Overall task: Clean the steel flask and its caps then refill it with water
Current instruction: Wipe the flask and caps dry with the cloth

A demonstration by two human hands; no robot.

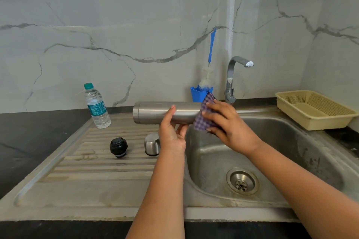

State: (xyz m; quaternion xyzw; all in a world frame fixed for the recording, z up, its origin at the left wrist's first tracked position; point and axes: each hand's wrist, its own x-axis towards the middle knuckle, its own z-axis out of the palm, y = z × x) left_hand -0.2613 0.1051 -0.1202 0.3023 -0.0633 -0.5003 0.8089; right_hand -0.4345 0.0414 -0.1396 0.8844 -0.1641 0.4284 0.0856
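Crosswise is how the flask (165,112) lies: its long axis runs left to right, level, held in the air above the seam where the drainboard (108,163) meets the sink (291,141) basin. The left hand (172,136) is the grip on it, coming up from below near the flask's middle, thumb over the near side and fingers curled under, pressed against the steel. The right hand (227,124) is at the flask's right end, closed around a checked cloth (204,120) that wraps that end, so which end is the mouth I cannot tell. Any wiping stroke would, I judge, run along the axis toward the bare left end, which is unobstructed.

Relative to the flask: the black cap (118,147) and steel cap (152,144) stand on the drainboard below and to the left, just apart from each other, the steel one close beside the left wrist. A water bottle (96,105) stands upright well to the left. Just behind the right end sit a blue holder (198,94) with a brush (210,54), and the tap (233,75), spout pointing right, dry. A basket (314,109) lies far right. Open room is below, over the basin; behind is tight.
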